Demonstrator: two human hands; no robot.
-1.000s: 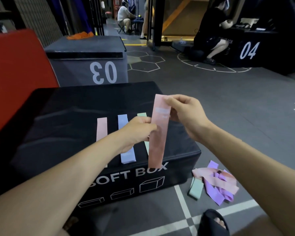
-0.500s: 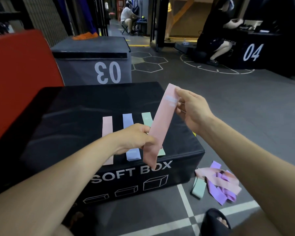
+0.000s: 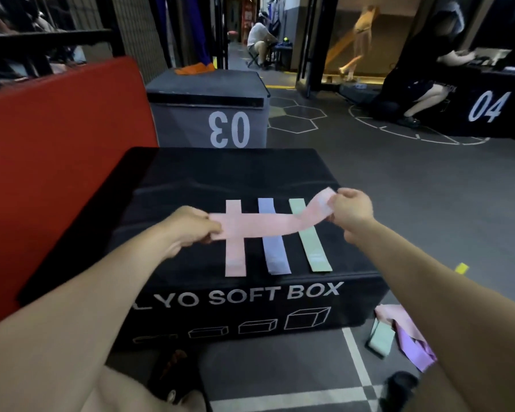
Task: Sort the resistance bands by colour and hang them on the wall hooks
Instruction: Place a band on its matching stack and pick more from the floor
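A pink resistance band (image 3: 268, 226) stretches sideways above the black soft box (image 3: 191, 179). My left hand (image 3: 191, 226) pinches its left end and my right hand (image 3: 351, 208) pinches its right end. Under it, three bands lie flat and side by side on the box top: a pink band (image 3: 235, 257), a blue band (image 3: 275, 254) and a green band (image 3: 314, 251). On the floor to the right of the box sits a loose heap of pink, purple and green bands (image 3: 399, 337), partly hidden by my right forearm.
A red padded mat (image 3: 57, 159) leans at the left. A grey box marked 03 (image 3: 208, 108) stands behind the soft box and a black box marked 04 (image 3: 488, 108) at the far right, with seated people beyond. No wall hooks are in view.
The pink band went from hanging upright to lying stretched sideways over the three sorted bands. My left hand moved left and my right hand dropped lower. The camera tilted down.
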